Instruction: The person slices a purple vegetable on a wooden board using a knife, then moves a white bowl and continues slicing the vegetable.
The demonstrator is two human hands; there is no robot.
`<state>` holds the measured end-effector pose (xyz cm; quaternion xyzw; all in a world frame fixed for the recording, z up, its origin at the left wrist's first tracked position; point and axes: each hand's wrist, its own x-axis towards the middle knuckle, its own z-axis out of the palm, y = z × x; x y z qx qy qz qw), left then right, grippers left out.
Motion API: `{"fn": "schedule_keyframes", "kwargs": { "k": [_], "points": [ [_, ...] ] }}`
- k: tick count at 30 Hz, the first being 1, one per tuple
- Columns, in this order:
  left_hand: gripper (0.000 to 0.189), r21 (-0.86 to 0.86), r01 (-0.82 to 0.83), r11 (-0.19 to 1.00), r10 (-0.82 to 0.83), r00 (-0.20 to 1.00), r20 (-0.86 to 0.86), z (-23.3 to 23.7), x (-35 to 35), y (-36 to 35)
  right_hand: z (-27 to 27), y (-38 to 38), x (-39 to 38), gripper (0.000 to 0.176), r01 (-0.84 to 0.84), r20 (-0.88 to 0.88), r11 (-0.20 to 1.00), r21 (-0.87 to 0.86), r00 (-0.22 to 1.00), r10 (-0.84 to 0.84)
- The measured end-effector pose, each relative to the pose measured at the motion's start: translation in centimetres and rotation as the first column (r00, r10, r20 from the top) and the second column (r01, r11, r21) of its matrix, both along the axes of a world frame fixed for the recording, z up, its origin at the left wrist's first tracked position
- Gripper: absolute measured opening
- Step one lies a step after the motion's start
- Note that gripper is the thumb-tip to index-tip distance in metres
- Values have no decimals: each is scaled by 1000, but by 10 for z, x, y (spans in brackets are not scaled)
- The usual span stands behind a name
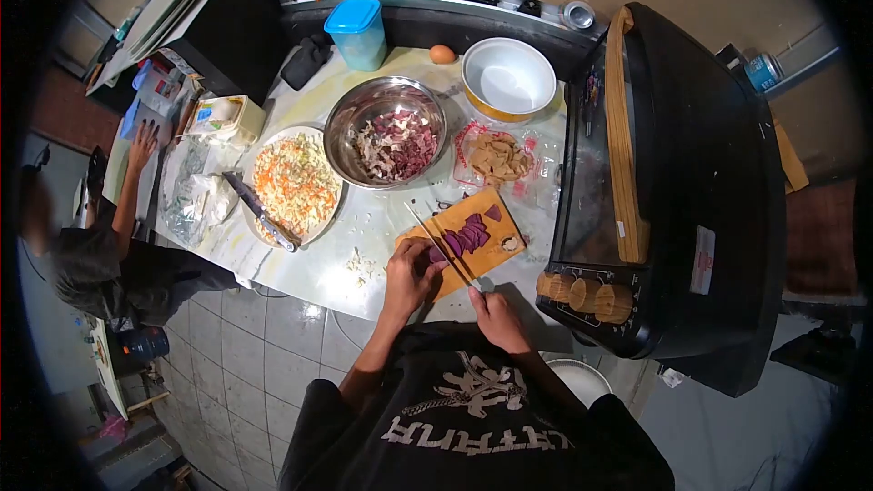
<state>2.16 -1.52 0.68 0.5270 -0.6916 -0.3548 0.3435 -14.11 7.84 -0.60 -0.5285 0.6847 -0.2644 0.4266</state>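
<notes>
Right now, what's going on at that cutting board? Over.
Right hand holding knife. Left hand steadying purple vegetable. Purple slices fanned on cutting board. Caution: left hand near blade.

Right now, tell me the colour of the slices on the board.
The slices are purple; the head view shows them best.

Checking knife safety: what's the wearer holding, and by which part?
Right hand: knife, by the handle. Left hand: purple vegetable, by its uncut end.
</notes>
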Motion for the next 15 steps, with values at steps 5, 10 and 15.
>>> {"fn": "schedule_keyframes", "kwargs": {
  "k": [5, 10, 15],
  "points": [
    [32, 40, -14, 999, 13, 1000, 18, 10, -3, 2, 9, -1, -2, 54, -12, 5, 999, 47, 1000, 12],
    [30, 57, -15, 998, 15, 1000, -14, 13, -3, 4, 7, 1, -3, 54, -12, -5, 999, 50, 1000, 12],
    [28, 83, -18, 996, 25, 997, -79, 20, -5, 5, 6, 3, -4, 54, -7, 4, 998, 66, 1000, 7]
  ]
}}
